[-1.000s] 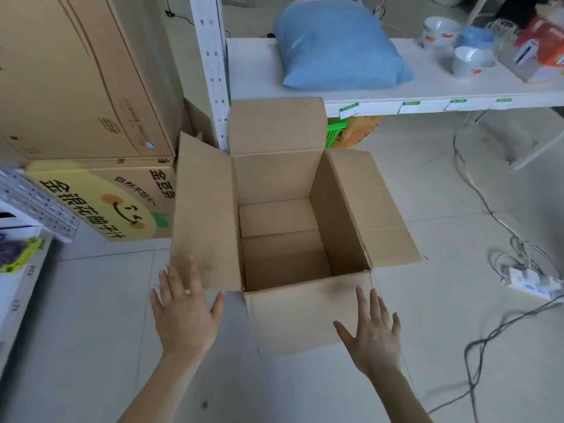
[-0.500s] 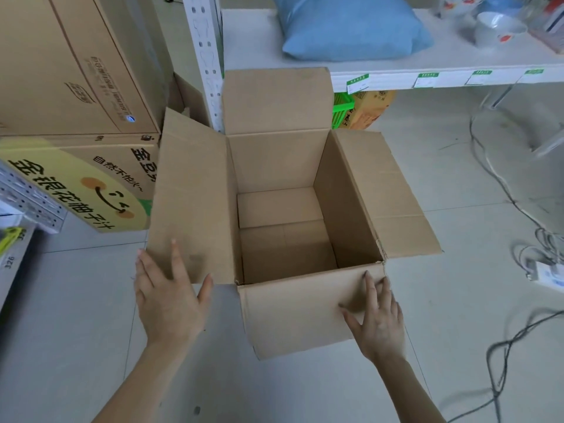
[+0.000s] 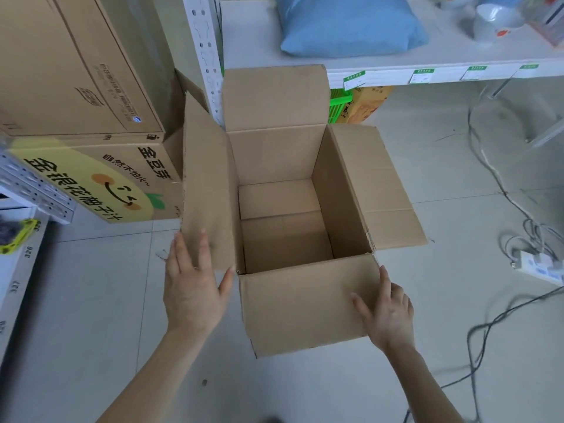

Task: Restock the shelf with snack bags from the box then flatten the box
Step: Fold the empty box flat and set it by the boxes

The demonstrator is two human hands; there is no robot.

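Note:
An open brown cardboard box stands on the tiled floor, all its top flaps spread out and nothing inside but its bottom flaps. My left hand lies with straight fingers against the near end of the box's left flap. My right hand rests flat, fingers spread, on the box's near flap at its right corner. No snack bags show in the box.
Stacked large cartons stand at the left, the lower one with a yellow print. A white shelf behind the box holds a blue pillow and cups. Cables and a power strip lie on the floor at the right.
Both hands moved forward from the air in front of the box onto it: left onto the left flap, right onto the near flap's right corner. The camera came closer.

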